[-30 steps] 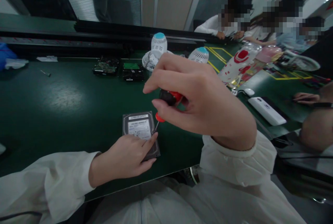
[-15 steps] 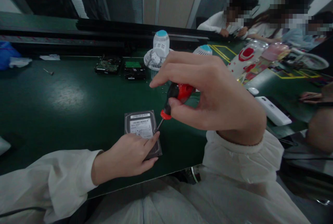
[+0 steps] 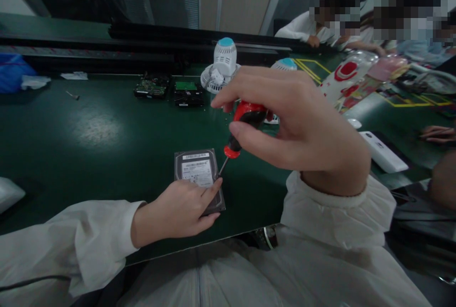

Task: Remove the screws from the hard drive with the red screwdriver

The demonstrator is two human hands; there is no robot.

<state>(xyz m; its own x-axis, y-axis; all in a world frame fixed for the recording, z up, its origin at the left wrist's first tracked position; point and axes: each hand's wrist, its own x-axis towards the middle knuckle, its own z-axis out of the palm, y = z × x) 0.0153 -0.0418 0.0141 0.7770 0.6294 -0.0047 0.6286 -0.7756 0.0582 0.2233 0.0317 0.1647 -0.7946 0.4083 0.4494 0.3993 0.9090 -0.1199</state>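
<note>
A hard drive lies label up on the green table. Across its near half rests my left hand, holding it down, the index finger reaching to the right edge beside the screwdriver tip and the thumb along the near side. My right hand grips a red and black screwdriver between thumb and curled fingers, with the index finger raised off the handle. The shaft slants down to the drive's right edge, where the tip meets it by my left fingertip. Any screw there is too small to make out.
Behind the drive lie a circuit board unit and another drive, with white blue-topped fans alongside. Tiny screws are scattered near them. To the right are a white box-like device and clear bottles. Co-workers sit at the far right.
The screwdriver handle has turned in my right hand, so its red and black sides show differently. My left hand stays on the drive. The whole view has shifted slightly.
</note>
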